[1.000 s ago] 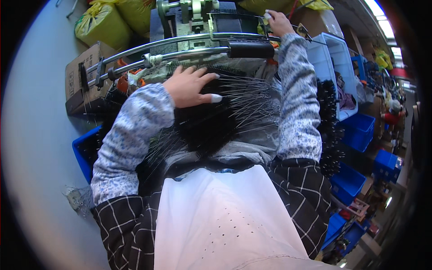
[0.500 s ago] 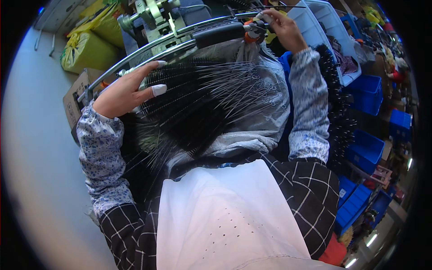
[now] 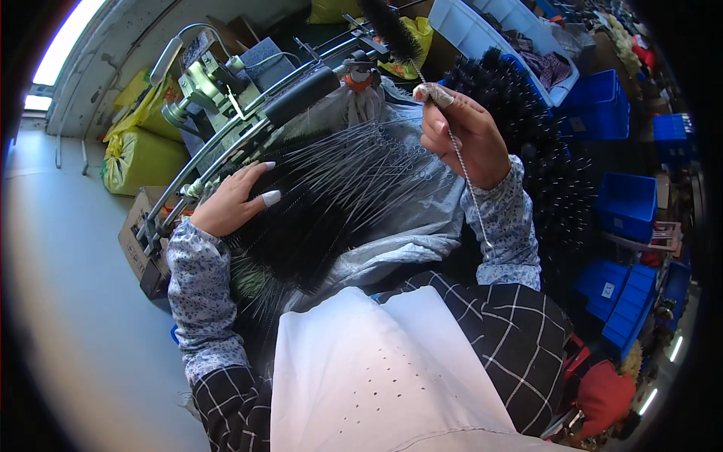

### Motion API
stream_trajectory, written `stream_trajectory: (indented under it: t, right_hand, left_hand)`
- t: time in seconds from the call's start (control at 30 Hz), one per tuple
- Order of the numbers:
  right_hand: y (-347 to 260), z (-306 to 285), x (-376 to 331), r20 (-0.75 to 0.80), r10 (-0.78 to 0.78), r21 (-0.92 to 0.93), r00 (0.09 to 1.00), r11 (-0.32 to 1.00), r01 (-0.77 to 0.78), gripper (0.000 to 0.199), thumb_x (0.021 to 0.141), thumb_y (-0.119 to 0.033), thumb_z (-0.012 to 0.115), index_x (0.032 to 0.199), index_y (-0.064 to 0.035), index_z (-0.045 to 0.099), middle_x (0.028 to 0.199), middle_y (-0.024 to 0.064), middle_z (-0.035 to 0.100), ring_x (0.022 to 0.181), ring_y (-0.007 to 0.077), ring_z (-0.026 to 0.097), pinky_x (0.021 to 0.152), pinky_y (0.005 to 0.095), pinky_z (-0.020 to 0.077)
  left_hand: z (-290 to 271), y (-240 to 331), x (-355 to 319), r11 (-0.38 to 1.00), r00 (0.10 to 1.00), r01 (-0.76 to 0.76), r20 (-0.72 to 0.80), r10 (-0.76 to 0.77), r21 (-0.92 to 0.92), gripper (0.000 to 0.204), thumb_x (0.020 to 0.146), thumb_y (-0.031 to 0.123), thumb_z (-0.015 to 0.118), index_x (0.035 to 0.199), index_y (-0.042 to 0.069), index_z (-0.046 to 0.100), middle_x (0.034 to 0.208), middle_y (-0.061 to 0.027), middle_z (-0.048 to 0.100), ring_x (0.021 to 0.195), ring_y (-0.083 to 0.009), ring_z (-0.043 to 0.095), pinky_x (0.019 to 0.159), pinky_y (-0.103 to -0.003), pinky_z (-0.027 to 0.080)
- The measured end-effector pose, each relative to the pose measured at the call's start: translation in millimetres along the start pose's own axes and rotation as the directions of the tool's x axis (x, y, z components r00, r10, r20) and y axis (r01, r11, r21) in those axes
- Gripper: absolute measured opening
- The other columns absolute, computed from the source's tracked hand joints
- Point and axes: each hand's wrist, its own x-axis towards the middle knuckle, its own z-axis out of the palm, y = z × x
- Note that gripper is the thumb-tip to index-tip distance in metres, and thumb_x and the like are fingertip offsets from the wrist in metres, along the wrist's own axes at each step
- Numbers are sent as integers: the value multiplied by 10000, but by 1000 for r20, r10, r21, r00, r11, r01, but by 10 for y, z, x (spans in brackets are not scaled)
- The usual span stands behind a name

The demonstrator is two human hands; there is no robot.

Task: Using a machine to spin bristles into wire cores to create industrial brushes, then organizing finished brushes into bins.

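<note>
My right hand (image 3: 471, 132) pinches the twisted wire stem of a black bristle tube brush (image 3: 395, 34); its bristle head points up and away, and the bare stem runs down past my wrist. My left hand (image 3: 233, 202) lies with fingers spread along the left edge of a pile of thin black wire brushes (image 3: 294, 218). White covers sit on its thumb and one fingertip, and wrappings show on my right fingertips. The pile's bare wire ends, several with small loops, fan toward the right across a pale plastic sack (image 3: 429, 200) over my lap.
Beyond the pile stands a metal machine (image 3: 207, 90) with curved rails and a black padded bar (image 3: 303, 98). Black bristle brushes (image 3: 538, 166) are massed at the right. Blue bins (image 3: 626, 205), a pale crate (image 3: 482, 38), yellow sacks (image 3: 143, 158) and a cardboard box (image 3: 143, 233) surround me.
My right hand has come back from the machine's rail toward me, now with a brush stem in its fingers. My left hand stays spread at the pile. The view has shifted.
</note>
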Motion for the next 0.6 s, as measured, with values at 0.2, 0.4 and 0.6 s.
stream_trajectory:
  t: [0.2, 0.4, 0.6]
  right_hand:
    - [60, 75, -32, 34, -16, 86, 999, 996, 13, 304, 892, -182, 352, 1034, 63, 465, 734, 86, 544, 510, 88, 446, 470, 190, 393]
    - [107, 122, -73, 24, -13, 95, 1000, 995, 10, 318, 893, -179, 348, 1055, 78, 443, 754, 101, 550, 507, 87, 454, 465, 183, 399]
    - [147, 137, -109, 94, -12, 141, 995, 990, -2, 324, 894, -176, 343, 1067, 83, 430, 757, 102, 553, 501, 90, 455, 457, 187, 401]
  left_hand:
    - [-11, -4, -40, 998, 1000, 25, -1, -25, -56, 548, 813, 373, 475, 1222, 46, 313, 1224, -181, 358, 1144, -302, 330, 958, -355, 264]
    - [-4, -45, -15, 993, 999, 41, 19, -39, -111, 549, 816, 369, 474, 1229, 49, 307, 1237, -178, 349, 1160, -293, 315, 969, -343, 249]
    - [24, -53, -21, 992, 999, 54, 8, -53, -111, 551, 815, 370, 475, 1227, 44, 308, 1232, -180, 355, 1156, -295, 319, 967, -343, 249]
